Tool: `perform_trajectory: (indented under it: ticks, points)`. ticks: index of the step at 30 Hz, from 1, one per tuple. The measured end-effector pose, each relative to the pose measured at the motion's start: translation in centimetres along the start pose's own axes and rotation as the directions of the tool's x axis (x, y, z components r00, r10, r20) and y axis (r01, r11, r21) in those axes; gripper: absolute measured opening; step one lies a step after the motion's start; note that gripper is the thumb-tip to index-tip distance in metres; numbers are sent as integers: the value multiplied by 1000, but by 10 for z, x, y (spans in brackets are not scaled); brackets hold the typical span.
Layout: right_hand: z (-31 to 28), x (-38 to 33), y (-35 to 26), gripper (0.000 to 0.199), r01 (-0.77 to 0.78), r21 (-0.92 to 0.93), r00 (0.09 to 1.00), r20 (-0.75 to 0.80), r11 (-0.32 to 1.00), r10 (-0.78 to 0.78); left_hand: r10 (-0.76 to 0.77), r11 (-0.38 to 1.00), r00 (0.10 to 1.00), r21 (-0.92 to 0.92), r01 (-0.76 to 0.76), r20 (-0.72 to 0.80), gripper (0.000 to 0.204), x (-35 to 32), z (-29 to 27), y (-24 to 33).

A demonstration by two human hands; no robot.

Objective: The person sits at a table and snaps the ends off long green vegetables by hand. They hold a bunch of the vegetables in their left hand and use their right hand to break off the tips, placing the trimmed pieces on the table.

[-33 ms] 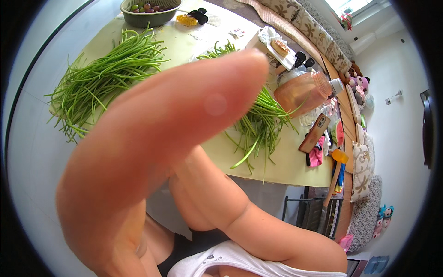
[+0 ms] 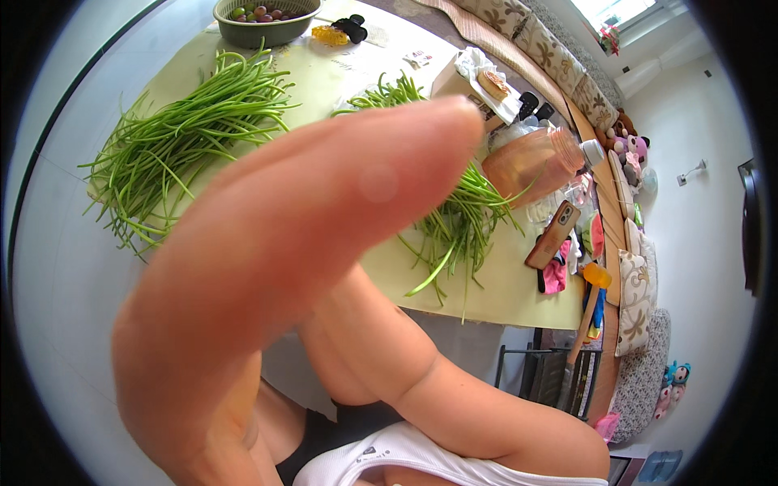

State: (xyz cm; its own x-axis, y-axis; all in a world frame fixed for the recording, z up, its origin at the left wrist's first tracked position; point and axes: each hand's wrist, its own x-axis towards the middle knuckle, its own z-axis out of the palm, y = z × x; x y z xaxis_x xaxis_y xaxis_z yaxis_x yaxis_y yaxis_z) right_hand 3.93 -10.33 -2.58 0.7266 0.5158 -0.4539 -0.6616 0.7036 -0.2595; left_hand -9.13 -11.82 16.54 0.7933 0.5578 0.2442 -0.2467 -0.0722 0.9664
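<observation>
My left hand [image 2: 300, 219] is raised very close in front of me, large and blurred. Its fingers look stretched out together, pointing up and right, with nothing seen in them. My right arm [image 2: 421, 364] rises from the lower right and passes behind it, so the right hand is hidden. On the table [image 2: 519, 300], a large heap of long thin green vegetable stems [image 2: 186, 121] lies to the left. A second pile of these stems [image 2: 462, 227] lies in the middle, partly covered by my left hand.
A colander of grapes [image 2: 263, 32] and a black-and-yellow hair clip [image 2: 332, 34] are at the far side. Toward the right are a pinkish jar [image 2: 535, 162], a phone [image 2: 553, 235], a small orange-headed mallet [image 2: 596, 275] and a tissue box [image 2: 454, 81]. A cushioned sofa [image 2: 636, 292] runs beyond.
My left hand has shifted slightly right and down. The vegetable stems and the other things on the table stay where they were.
</observation>
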Motion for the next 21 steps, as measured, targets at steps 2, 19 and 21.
perform_trajectory:
  ticks: [2,19,21]
  points:
    - [2,-1,5,14,-16,-4,1000,-6,1000,16,-16,1000,998,-22,15,-53,83,-2,3,1]
    - [2,3,5,15,-19,-24,999,-51,1000,18,456,886,727,-187,-424,514,95,25,-41,-38]
    - [0,4,9,15,-27,-35,998,-53,999,25,469,871,657,-186,-455,591,92,27,-37,-40]
